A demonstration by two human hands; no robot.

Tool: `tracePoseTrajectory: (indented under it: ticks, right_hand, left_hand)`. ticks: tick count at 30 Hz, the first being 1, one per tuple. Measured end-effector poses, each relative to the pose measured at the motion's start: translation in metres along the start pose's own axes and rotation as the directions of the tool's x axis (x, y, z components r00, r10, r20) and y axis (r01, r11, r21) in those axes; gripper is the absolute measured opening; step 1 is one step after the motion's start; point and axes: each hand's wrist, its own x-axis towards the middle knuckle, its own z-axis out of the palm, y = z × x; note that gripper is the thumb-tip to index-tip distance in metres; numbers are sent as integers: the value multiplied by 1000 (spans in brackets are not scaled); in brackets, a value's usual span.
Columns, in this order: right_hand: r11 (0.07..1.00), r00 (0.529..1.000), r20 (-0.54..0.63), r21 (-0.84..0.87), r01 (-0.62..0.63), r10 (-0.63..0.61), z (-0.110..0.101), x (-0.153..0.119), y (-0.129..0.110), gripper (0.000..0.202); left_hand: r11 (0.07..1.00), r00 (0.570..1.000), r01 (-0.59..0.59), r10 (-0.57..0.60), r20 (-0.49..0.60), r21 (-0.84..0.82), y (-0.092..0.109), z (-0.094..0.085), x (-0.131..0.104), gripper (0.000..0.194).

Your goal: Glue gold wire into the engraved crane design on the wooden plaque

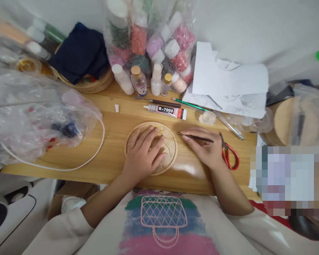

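A round pale wooden disc [172, 156] with raised line patterns and some gold-coloured detail lies flat on the wooden table. My left hand [144, 150] rests on it with the fingers spread, covering much of its left half. To the right of the disc, my right hand [206, 147] pinches dark tweezers [199, 137], whose tips point left toward the disc's edge. Red-handled pliers [232, 156] lie just beyond that hand, partly hidden by it. Behind the disc sits a B-7000 glue tube [166, 111], its nozzle uncapped and pointing left.
A small white cap [117, 108], a dark-handled tool [164, 103] and a green pencil [188, 103] lie near the glue. Small bottles [139, 81] stand behind, before bags of colourful jars [149, 42]. Papers [225, 81] lie at the back right. A white cable [102, 138] loops beside plastic bags [37, 117].
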Motion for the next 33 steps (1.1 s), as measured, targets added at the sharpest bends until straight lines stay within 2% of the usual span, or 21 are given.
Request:
tracePoseTrajectory:
  ticks: [6, 11, 14, 19, 22, 26, 29, 33]
  right_hand:
    - [999, 997, -75, -38, 3, -6, 0, 4, -1, 11]
    - [992, 995, 46, -86, 88, -84, -2, 7, 3, 19]
    - [984, 987, 113, -119, 129, -116, -2, 8, 8, 19]
    - [946, 967, 179, -235, 221, -182, -1, 7, 9, 24]
    - [903, 961, 237, -365, 227, -146, -2, 3, 3, 27]
    - [841, 955, 292, -502, 202, -56, -5, -7, -8, 33]
    - [808, 961, 276, -570, 146, 21, -7, -18, -18, 39]
    - [779, 970, 217, -625, 55, 106, -1, -32, -26, 40]
  left_hand:
    - [994, 993, 86, -92, -76, -71, -2, 0, -1, 24]
    - [981, 986, 91, -113, -126, -170, -4, -1, 1, 25]
    - [972, 985, 107, -132, -111, -210, -8, -4, 4, 25]
    - [976, 979, 123, -149, -141, -182, -27, -11, 23, 23]
    - [991, 984, 74, -91, -153, -115, -43, -14, 45, 26]
    - [999, 999, -36, 36, -15, -41, -61, -11, 73, 28]
    - [998, 997, -66, 67, 48, -20, -68, -4, 84, 28]
    - [995, 992, -99, 98, 78, 13, -70, 0, 87, 27]
